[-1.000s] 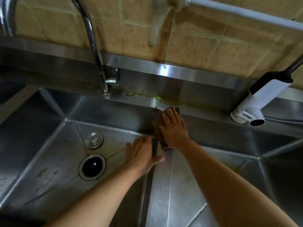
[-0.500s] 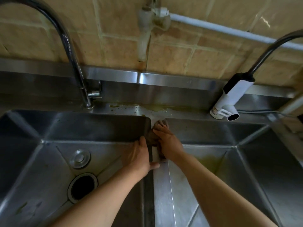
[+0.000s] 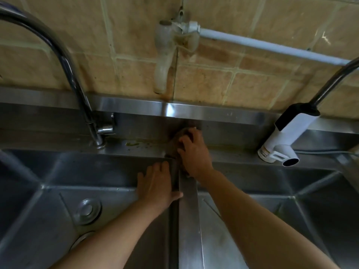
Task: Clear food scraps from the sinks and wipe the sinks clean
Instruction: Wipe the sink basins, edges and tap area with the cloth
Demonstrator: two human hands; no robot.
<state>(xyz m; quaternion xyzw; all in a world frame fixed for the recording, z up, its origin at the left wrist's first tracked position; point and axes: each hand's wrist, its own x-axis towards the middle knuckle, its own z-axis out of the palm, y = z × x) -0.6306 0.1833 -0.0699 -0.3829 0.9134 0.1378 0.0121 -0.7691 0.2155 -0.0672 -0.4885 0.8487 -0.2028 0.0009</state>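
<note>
A person leans over a stainless steel double sink, both bare forearms reaching forward. The right hand (image 3: 195, 152) grips a brown cleaning cloth (image 3: 174, 146), fingers curled over it, pressing it on the back ledge (image 3: 229, 154) where the divider (image 3: 189, 220) between the two basins meets it. The left hand (image 3: 157, 184) rests flat with fingers straight against the divider's left wall inside the left basin (image 3: 48, 220), thumb hooked over the divider's top; it holds nothing. Greenish-yellow food residue (image 3: 134, 144) lies on the ledge just left of the cloth, near the base of a chrome gooseneck tap (image 3: 77, 84). A round drain plug (image 3: 87, 210) sits on the left basin's floor. A white and black faucet head (image 3: 285, 136) hangs over the right basin (image 3: 310, 220). Tan tiles (image 3: 204, 86) cover the wall behind.
</note>
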